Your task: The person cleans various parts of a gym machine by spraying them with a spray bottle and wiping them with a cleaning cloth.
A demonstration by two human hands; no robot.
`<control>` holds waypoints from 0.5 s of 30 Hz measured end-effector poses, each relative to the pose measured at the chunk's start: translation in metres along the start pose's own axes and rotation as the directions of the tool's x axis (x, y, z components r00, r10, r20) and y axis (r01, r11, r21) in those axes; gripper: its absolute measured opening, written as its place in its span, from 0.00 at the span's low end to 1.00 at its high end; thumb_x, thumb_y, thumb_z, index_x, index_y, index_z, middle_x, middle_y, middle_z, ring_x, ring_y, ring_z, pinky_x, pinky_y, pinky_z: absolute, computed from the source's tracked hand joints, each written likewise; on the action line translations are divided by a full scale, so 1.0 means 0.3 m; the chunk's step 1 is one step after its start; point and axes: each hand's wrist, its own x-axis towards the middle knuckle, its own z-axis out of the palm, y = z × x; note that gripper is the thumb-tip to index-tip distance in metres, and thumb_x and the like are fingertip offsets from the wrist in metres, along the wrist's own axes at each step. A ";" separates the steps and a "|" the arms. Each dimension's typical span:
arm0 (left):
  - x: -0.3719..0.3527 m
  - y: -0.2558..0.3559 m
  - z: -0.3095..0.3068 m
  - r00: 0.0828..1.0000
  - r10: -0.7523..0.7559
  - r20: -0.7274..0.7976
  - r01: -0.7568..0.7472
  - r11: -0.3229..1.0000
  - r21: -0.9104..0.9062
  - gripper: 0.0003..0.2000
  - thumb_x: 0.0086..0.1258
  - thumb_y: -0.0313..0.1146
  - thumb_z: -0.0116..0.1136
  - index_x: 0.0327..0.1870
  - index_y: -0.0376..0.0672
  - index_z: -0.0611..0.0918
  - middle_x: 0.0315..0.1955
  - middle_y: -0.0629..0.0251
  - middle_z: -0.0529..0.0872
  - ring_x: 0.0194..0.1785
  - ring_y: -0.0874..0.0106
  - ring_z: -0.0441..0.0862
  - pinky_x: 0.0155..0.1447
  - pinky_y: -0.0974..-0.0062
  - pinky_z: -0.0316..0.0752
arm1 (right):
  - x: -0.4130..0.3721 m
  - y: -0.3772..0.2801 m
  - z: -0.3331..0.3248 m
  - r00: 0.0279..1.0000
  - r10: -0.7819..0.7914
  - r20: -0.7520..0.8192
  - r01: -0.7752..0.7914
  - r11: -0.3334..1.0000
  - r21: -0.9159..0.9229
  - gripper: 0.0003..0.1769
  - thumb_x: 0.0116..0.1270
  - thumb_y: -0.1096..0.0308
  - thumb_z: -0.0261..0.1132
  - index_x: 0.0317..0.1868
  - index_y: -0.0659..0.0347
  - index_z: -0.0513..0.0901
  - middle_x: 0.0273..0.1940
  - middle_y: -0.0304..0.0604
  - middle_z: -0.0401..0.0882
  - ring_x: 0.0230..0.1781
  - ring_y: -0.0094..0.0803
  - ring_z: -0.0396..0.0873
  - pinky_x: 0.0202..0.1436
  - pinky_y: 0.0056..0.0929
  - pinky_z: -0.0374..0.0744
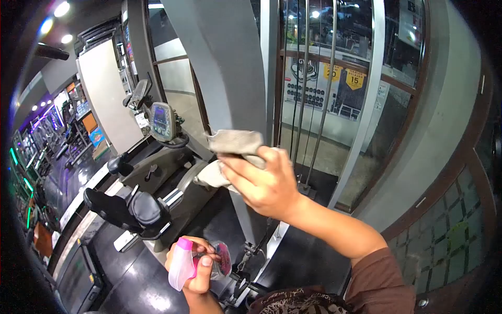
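My right hand is raised in the middle of the view, its fingers closed on a folded grey-beige cloth. Part of the cloth hangs below the fingers on the left. Lower down, my left hand grips a spray bottle with a pink and whitish trigger head and a clear body. The bottle is tilted, its body pointing right. Behind the cloth, a grey pillar rises, and a cable machine's metal guide rods stand to the right of it.
A recumbent exercise bike with a black seat and a console stands at left. Glass windows lie behind the cable machine. Further left are more gym machines. A cable attachment hangs low near the pillar's base.
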 end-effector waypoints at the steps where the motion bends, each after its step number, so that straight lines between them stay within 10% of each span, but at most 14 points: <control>1: -0.008 -0.008 0.006 1.000 -0.001 0.006 0.001 0.999 0.046 0.15 0.61 0.32 0.68 0.37 0.30 0.75 0.28 0.51 0.82 0.29 0.69 0.82 0.33 0.73 0.82 | -0.041 0.006 0.051 0.999 -0.021 0.028 0.021 1.000 -0.018 0.13 0.61 0.60 0.64 0.43 0.51 0.89 0.48 0.27 0.82 0.55 0.39 0.70 0.49 0.43 0.70; 15: -0.416 -0.008 0.127 0.986 -0.057 -0.159 0.129 0.861 0.491 0.10 0.60 0.29 0.68 0.35 0.33 0.81 0.28 0.56 0.86 0.31 0.66 0.87 0.40 0.71 0.81 | -0.949 -0.242 0.298 0.876 -0.257 0.408 0.082 0.913 0.399 0.16 0.60 0.62 0.61 0.44 0.58 0.87 0.45 0.33 0.81 0.51 0.36 0.73 0.49 0.42 0.72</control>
